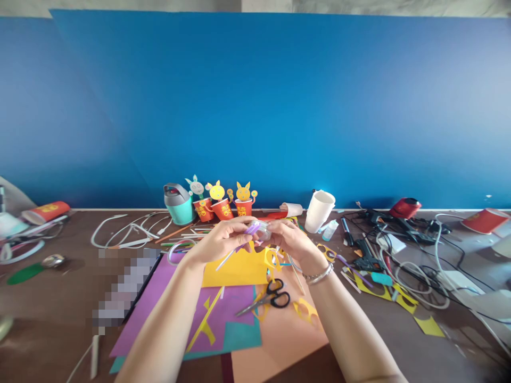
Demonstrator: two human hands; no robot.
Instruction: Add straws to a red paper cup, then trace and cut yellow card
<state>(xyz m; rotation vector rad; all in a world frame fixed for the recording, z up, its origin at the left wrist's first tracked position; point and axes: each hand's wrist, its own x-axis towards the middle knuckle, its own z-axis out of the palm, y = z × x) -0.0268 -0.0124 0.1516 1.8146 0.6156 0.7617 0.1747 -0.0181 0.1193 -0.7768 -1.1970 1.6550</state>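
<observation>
Both hands meet above the yellow paper [235,271] in the middle of the table. Closed fingers of my left hand [225,239] pinch purple drinking straws [253,228]; a thin pale straw [227,259] points down below that hand. My right hand [294,240], with a bracelet at the wrist, is closed on a clear, shiny roll of tape [263,231] touching the straws. Its far side is partly hidden by fingers. Beneath the hands lie black-handled scissors [275,294], slightly open, on purple paper [159,303] and yellow cut-outs [307,311].
Behind stand red paper cups [222,210] with animal faces, a teal pot [179,208] and stacked white cups [320,210]. A glue bottle [330,231] is beside them. At right lie a glue gun [366,258] and tangled cables [423,276]. A blurred-out flat device [130,287] lies left.
</observation>
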